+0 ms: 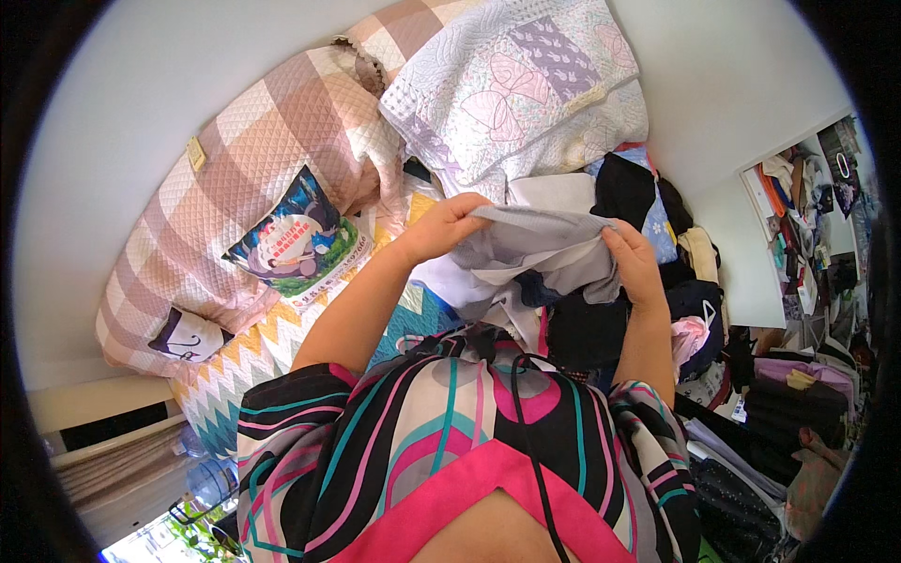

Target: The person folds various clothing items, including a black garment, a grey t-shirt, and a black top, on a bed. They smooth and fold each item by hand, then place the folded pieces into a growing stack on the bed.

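A light grey knit garment [535,243] is stretched between my two hands, its middle sagging in loose folds. My left hand [447,225] pinches one upper corner between thumb and fingers. At the opposite edge, my right hand [633,262] grips the ribbed cloth, part of which hangs below the fingers. Beneath the garment lie a white cloth [440,278] and some dark blue fabric, both partly covered by it. Folded black clothing [588,327] sits just below my right hand. A whitish folded cloth [552,191] shows behind the garment.
A patchwork quilt [507,91] is heaped at the back, beside a plaid quilted cover [281,119]. Two small cushions, one printed [303,239] and one with a cat design [186,336], lie left on a zigzag bedspread [260,345]. Piled clothes [795,401] fill the right side.
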### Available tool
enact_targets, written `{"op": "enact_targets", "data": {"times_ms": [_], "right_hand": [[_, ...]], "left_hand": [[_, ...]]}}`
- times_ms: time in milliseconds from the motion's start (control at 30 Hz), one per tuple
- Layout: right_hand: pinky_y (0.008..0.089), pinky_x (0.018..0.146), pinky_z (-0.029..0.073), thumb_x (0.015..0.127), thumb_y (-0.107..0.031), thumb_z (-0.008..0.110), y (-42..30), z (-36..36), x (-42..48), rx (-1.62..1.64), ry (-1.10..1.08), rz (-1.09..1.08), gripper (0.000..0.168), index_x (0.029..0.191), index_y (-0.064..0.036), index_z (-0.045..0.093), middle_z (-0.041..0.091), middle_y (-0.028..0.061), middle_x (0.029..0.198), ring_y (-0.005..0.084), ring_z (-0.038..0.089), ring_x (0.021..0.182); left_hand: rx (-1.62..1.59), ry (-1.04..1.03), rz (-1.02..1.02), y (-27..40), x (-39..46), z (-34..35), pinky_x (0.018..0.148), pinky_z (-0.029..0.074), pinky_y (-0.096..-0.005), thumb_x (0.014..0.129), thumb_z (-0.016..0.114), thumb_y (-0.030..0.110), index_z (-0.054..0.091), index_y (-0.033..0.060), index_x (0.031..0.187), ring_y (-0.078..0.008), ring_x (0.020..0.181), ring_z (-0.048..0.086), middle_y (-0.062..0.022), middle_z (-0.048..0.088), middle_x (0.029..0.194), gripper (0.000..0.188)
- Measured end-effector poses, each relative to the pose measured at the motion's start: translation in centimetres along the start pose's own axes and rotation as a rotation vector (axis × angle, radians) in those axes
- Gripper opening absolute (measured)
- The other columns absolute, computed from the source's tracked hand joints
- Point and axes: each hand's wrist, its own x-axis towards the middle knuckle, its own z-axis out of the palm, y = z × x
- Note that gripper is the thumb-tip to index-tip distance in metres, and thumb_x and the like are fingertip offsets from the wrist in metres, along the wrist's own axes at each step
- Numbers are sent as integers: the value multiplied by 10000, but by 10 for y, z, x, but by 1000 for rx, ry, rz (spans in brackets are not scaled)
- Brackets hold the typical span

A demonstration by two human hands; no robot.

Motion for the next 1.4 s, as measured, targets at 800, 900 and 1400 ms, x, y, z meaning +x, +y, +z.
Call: {"op": "enact_targets", "data": {"times_ms": [800,900,1400], "right_hand": [[346,843,533,845,-285,784,57,59,6,-302,-171,154,535,1250,22,619,702,85,1112,197,667,994],[372,809,536,832,-365,794,67,58,12,-1010,-348,284,534,1168,34,678,723,79,1027,221,676,904],[325,893,519,753,-334,844,83,48,10,-638,-350,233,618,1214,36,665,721,81,1096,196,671,963]], "left_hand": [[-159,-29,-386,-10,18,55,829,517,-332,858,668,185,685,47,1143,-191,922,650,-86,711,987,317],[-324,-63,-418,3,17,52,861,510,-312,850,715,235,647,-4,1179,-159,963,621,-80,692,1033,412],[-649,-91,-507,-4,28,68,879,518,-281,853,655,91,702,-15,1084,-153,956,655,-35,716,1048,259]]}}
